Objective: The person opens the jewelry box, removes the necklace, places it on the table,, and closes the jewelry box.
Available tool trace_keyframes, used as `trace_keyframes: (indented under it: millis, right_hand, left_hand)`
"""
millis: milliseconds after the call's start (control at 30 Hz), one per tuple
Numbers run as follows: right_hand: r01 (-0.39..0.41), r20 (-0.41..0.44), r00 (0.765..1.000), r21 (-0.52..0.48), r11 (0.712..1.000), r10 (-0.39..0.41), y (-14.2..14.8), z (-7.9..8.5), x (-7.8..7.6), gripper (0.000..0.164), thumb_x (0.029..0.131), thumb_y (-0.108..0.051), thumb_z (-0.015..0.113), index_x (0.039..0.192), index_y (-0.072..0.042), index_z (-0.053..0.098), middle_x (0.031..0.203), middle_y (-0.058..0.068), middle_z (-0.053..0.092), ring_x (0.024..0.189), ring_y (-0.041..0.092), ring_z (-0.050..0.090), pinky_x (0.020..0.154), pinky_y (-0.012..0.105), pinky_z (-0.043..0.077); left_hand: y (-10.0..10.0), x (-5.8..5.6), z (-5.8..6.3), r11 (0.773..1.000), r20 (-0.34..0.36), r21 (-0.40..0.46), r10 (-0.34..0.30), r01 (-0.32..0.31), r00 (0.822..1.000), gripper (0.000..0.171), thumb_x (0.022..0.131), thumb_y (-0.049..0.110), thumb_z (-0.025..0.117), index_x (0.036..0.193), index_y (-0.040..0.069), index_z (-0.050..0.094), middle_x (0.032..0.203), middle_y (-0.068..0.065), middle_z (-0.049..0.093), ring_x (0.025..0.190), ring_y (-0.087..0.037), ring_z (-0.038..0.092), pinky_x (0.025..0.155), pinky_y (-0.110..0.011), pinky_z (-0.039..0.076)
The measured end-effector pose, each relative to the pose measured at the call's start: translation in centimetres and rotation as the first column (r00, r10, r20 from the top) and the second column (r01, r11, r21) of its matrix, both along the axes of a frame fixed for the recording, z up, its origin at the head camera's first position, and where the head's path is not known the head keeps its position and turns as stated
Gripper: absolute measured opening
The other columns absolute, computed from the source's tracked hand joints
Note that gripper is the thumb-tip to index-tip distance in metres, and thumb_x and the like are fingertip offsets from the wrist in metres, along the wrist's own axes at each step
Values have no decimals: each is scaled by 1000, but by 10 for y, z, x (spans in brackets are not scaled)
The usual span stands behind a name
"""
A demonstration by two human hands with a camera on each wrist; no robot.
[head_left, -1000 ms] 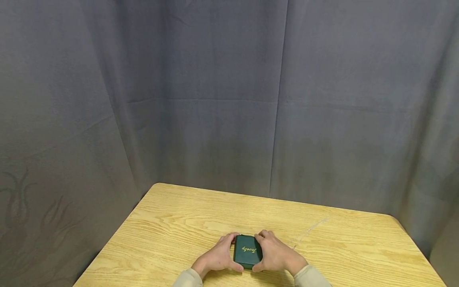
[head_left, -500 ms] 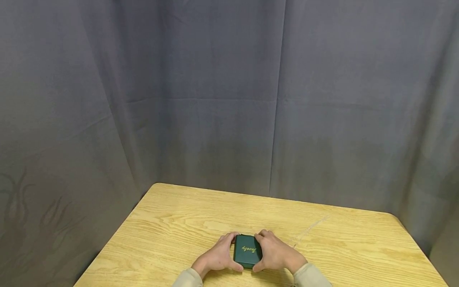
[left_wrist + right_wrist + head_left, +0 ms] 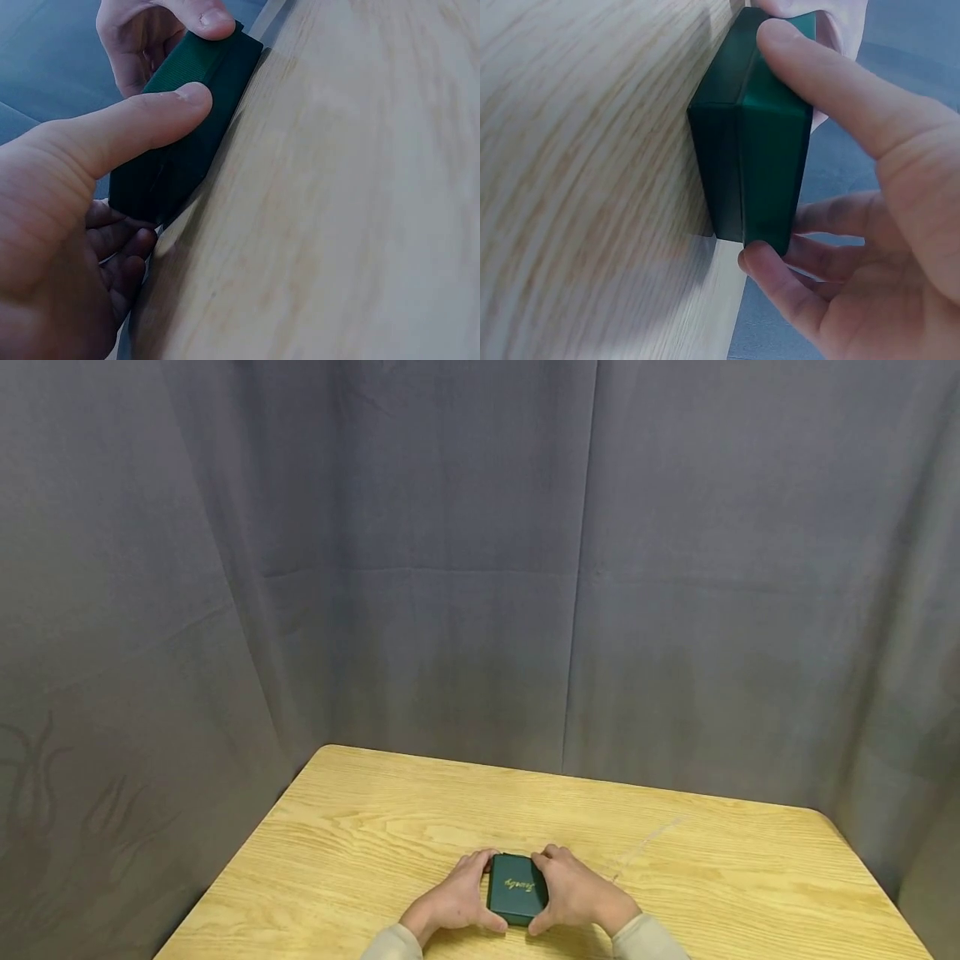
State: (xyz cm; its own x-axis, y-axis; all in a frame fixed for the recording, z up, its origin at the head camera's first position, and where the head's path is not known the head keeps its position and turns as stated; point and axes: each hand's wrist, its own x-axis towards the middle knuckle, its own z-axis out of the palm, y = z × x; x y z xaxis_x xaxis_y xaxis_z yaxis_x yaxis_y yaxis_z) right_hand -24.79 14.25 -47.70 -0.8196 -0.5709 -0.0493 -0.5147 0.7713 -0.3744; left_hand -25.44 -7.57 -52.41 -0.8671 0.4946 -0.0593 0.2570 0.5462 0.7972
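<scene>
A small dark green jewelry box (image 3: 517, 889) with gold script on its top lies on the wooden table, near the front, in the head view. My left hand (image 3: 457, 895) grips its left side, thumb at the near edge and fingers toward the far corner. On the opposite side my right hand (image 3: 576, 892) holds it the same way. In the right wrist view the box (image 3: 761, 150) shows a thin seam running along its side, with the lid down. The left wrist view has the left thumb (image 3: 161, 120) pressing the near face of the box (image 3: 187, 150).
The wood-grain table (image 3: 375, 827) has rounded far corners. A thin, pale, shiny line (image 3: 648, 843) runs across the tabletop to the right of the right hand. Grey curtains (image 3: 450, 610) hang behind the table and along its left side.
Both hands keep their grip on the jewelry box, and it stays in the same place. Only a slight shift of the whole head view shows.
</scene>
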Motion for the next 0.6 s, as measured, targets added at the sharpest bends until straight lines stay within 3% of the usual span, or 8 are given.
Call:
trace_keyframes:
  millis: [367,600]
  right_hand:
    - [16,-4,1000,9,1000,-16,-1,-1,6,96,64,-48,84,132,9,47,118,14,51,94,19,49,77,34,48]
    - [10,-7,1000,12,1000,-10,-3,0,8,100,65,-47,84,135,10,42,126,19,48,104,27,48,81,39,48]
  left_hand:
    - [-1,2,-1,1000,11,3,5,-5,1000,100,65,31,88,143,4,31,135,-5,42,123,-27,37,100,-50,32]
    - [-2,5,4,1000,34,12,1,-1,999,108,67,30,87,147,2,22,145,-14,32,130,-34,29,102,-56,27]
